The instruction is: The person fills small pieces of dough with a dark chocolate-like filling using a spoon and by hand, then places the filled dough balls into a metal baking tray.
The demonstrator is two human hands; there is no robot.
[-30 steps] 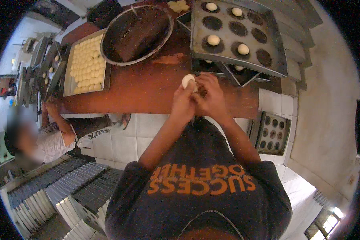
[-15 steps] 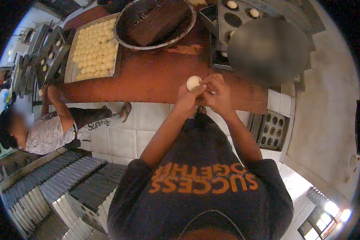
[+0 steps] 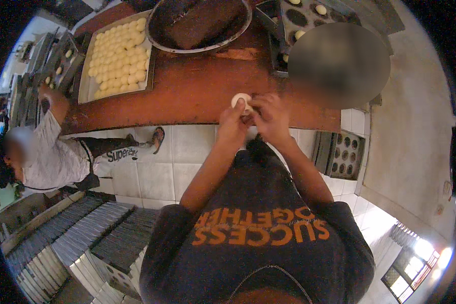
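A small, pale round dough ball (image 3: 239,99) is held at the table's near edge. My left hand (image 3: 231,124) is closed around it, with the thumb lying over the dough. From the other side my right hand (image 3: 272,116) presses its bent fingers against the ball's right edge. The fingers partly cover the dough, and what is between the right fingertips is hard to make out. Beyond the hands to the left lies a shallow tray (image 3: 87,93) packed with rows of similar dough balls.
A big dark basin (image 3: 202,49) stands on the reddish table (image 3: 187,96). Cupped baking pans (image 3: 305,29) holding some dough balls are stacked at far right, partly blurred out. Another pan (image 3: 347,154) sits low at right. A co-worker (image 3: 55,152) reaches toward pans at left; stacked pans (image 3: 93,233) fill lower left.
My left thumb has shifted onto the dough ball, and my right fingers now reach over its edge. At left, the co-worker's arm has moved farther left and the body has leaned.
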